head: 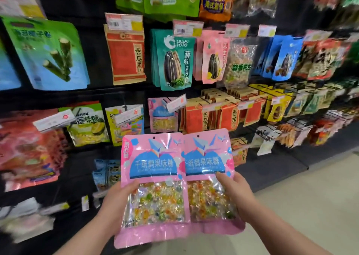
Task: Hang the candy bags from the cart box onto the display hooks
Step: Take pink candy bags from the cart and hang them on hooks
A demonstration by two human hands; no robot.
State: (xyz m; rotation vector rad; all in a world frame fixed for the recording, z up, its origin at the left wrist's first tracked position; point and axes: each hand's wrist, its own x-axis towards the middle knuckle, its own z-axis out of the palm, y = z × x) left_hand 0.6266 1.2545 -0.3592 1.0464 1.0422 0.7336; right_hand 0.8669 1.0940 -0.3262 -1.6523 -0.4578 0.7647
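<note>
Both forearms reach up from the bottom of the frame toward a shop's black display wall [128,92]; the left hand [116,202] grips the left candy bag [155,169] at its left edge, thumb laid over the clear window and fingers hidden behind; the right hand [236,193] grips the right candy bag [208,157] at its right edge, thumb pressed on the front just below the blue label. The two pink bags are held upright and side by side in the air in front of the wall, the left one overlapping the right one's inner edge; each has a small hang hole at the top and a window full of wrapped sweets. Just above them a matching pink bag [162,117] hangs on the wall behind a white price tag [175,103]; teal sunflower-seed packs [174,60] hang higher up, amid rows of other snack packs; pale floor [310,200] shows at right.
</note>
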